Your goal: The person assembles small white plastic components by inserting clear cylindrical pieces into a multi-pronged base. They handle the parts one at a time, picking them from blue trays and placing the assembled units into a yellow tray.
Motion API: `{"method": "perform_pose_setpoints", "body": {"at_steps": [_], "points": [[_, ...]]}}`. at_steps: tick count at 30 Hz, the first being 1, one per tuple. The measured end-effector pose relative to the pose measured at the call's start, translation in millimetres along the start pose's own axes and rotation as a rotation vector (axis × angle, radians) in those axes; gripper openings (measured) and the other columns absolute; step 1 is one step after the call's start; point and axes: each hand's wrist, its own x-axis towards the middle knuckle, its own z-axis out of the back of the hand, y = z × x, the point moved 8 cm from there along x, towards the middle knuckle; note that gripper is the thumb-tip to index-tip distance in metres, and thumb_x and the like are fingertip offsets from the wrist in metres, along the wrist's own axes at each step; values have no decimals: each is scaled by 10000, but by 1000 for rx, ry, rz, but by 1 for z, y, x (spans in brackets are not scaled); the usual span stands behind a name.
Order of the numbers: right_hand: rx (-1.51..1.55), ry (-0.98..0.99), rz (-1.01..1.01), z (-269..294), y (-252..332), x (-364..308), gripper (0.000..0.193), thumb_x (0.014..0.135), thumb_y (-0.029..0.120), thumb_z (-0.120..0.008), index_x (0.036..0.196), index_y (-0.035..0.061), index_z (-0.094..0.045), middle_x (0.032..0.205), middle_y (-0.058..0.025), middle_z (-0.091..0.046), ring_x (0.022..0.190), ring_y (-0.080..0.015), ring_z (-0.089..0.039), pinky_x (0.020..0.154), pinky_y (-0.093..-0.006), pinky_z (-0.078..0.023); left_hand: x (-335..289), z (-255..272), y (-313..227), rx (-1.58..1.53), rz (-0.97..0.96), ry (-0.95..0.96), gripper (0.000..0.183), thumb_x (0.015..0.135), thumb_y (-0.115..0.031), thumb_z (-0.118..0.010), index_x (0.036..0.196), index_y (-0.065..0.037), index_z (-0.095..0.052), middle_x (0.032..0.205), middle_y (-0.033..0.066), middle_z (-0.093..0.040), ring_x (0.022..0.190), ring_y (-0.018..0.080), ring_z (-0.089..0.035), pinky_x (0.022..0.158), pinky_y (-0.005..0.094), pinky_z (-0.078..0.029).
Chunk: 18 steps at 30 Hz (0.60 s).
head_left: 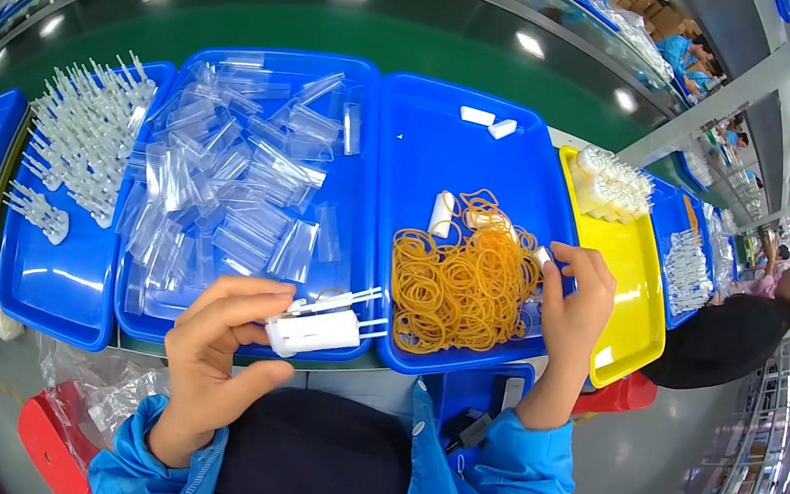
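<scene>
Because its prongs must stay free, as it seems, the white pronged piece point(315, 329) is held by its blunt end in the left hand point(215, 343), over the near edge of the trays, with the prongs turned to the right. The fingers are curled behind it and the thumb is set below; how firmly it is pressed cannot be told. A small white piece point(542, 257) is pinched between thumb and forefinger of the right hand point(578, 293), only its end being exposed, above the right edge of the rubber bands point(454, 296).

These bands are heaped loose in the near part of a blue tray point(429, 151), probably so that they can be easily reached. To the left, clear plastic sleeves point(246, 155) are spread in another tray, and beyond them more pronged pieces point(87, 138) are stood with prongs upward, perhaps to keep them from tangling. On the right, white parts point(611, 184) are packed at the far end of a yellow tray point(636, 311).
</scene>
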Motion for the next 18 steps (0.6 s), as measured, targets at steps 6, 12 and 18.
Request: {"method": "perform_pose_setpoints", "body": {"at_steps": [6,12,18], "points": [[-220,94,60,-19,-18,2,172,683,31,-727,813,52,-615,775,-110,-633,734,-320,-596,713,-419,-435,1,0,3,-75,13,52,381,775,67,-712,1146,72,-623,1195,210,-560,1066,259,-620,882,341,-546],[197,167,-385,-5,-23,-5,175,732,-7,-744,864,26,-635,755,-97,-634,725,-161,-628,576,-271,-470,3,-1,4,-18,30,40,501,715,85,-769,1187,71,-605,1188,191,-559,1097,252,-606,940,355,-527],[624,95,-48,-9,47,-3,167,787,-58,-689,947,-14,-670,856,-72,-643,680,-106,-620,629,-214,-491,3,-2,3,24,-4,27,485,711,59,-782,1169,57,-623,1165,180,-586,1060,238,-619,910,333,-531]]}}
